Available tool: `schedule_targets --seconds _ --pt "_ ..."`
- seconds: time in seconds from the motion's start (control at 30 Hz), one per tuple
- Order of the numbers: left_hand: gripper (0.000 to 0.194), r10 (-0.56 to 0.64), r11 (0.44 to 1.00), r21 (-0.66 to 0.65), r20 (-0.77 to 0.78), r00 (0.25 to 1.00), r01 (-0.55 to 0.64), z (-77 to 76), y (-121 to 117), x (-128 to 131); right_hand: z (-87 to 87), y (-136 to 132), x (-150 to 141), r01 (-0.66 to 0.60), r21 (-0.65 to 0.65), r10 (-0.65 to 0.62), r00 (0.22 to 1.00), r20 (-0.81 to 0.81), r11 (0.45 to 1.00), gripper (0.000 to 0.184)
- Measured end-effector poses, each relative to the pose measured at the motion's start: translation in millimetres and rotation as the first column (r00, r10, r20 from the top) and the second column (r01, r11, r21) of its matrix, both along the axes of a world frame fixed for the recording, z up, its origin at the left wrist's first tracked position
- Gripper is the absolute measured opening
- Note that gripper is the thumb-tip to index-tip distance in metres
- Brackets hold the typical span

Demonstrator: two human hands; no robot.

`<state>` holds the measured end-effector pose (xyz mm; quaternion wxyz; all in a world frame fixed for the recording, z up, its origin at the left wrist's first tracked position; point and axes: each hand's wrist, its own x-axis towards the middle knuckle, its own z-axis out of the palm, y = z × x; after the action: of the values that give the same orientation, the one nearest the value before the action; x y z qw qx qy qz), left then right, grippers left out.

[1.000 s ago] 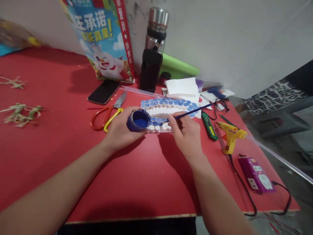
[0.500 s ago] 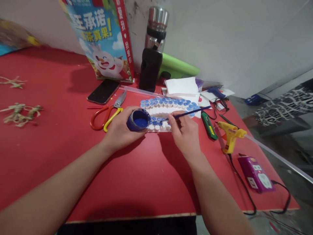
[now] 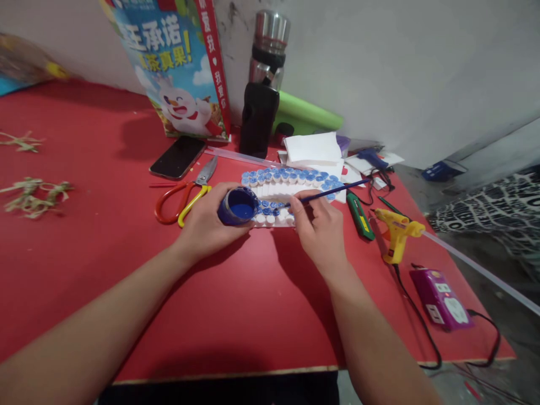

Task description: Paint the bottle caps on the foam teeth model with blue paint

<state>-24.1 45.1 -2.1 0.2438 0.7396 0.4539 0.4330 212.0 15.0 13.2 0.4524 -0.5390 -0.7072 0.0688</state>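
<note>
My left hand (image 3: 206,225) is wrapped round a small pot of blue paint (image 3: 238,206) standing on the red table (image 3: 105,247). My right hand (image 3: 323,228) pinches a thin blue paintbrush (image 3: 333,192), its tip resting on a white foam piece (image 3: 283,194) edged with rows of small round bumps. Many bumps are painted blue; some along the near edge are still white. The foam piece lies flat just beyond both hands.
Red-and-yellow scissors (image 3: 185,197) and a black phone (image 3: 178,157) lie to the left. A drink carton (image 3: 177,67), flask (image 3: 264,84) and green roll (image 3: 307,112) stand behind. A green knife (image 3: 360,216), yellow glue gun (image 3: 396,233) and purple power strip (image 3: 441,298) lie right. Dried plant bits (image 3: 34,194) are far left.
The brush tip has shifted slightly left along the near row of bumps. My left hand and the paint pot stay put. The patterned cloth at the right has moved lower.
</note>
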Motion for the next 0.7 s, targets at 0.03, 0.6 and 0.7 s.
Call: schedule_targets --seconds 0.03,0.6,0.7 --pt "0.054 0.000 1.000 -0.001 0.000 1.000 0.000 -0.2 0.1 0.0 -0.3 0.0 -0.3 -0.005 -0.003 0.005 1.000 0.006 1.000 0.022" --pt "0.054 -0.005 1.000 -0.011 0.014 1.000 0.005 -1.2 1.3 -0.8 -0.8 -0.2 -1.5 0.000 -0.021 -0.001 1.000 -0.026 1.000 0.022" --pt "0.053 -0.006 1.000 -0.021 0.022 1.000 0.006 -0.8 0.9 -0.2 -1.1 0.3 -1.9 -0.003 -0.036 0.002 0.999 -0.033 0.999 0.022"
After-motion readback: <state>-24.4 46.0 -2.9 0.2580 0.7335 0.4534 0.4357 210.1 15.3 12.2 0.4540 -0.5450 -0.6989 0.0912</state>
